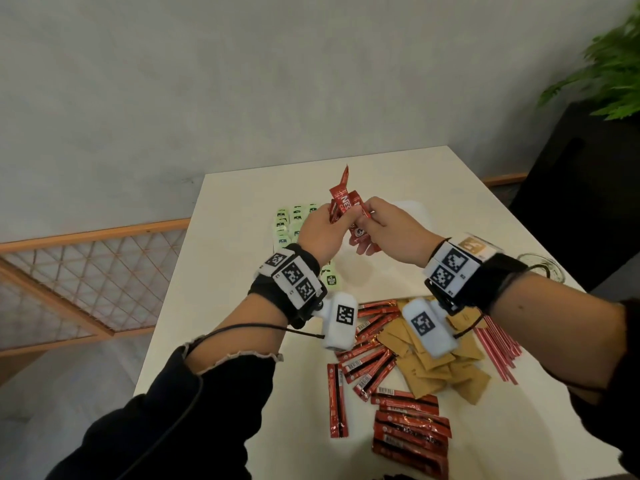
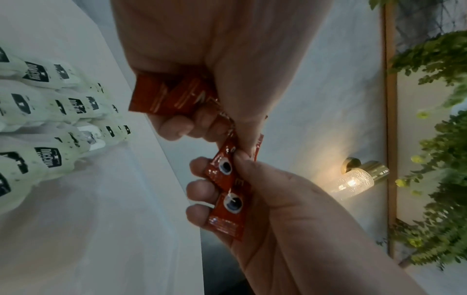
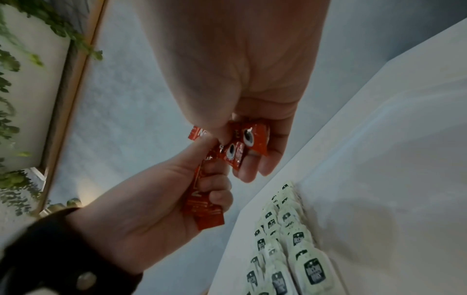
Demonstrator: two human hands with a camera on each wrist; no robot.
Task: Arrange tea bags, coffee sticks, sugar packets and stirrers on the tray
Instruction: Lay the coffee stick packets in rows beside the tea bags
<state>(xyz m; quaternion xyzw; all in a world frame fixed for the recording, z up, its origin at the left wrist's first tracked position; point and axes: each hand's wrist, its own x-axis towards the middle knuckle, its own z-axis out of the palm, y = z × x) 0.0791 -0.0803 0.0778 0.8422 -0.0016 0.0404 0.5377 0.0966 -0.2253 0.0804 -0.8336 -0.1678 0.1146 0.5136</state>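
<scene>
Red coffee sticks sit bunched between my left hand and right hand, fingers curled round them, above the tray by the tea bags. The slick sticks fan unevenly; I judge one could slip out.

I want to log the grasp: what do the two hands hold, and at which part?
Both hold one bunch of red coffee sticks: the left hand near one end, the right hand near the other.

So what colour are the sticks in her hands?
Red coffee sticks, with white lettering; the left wrist view shows them best.
</scene>
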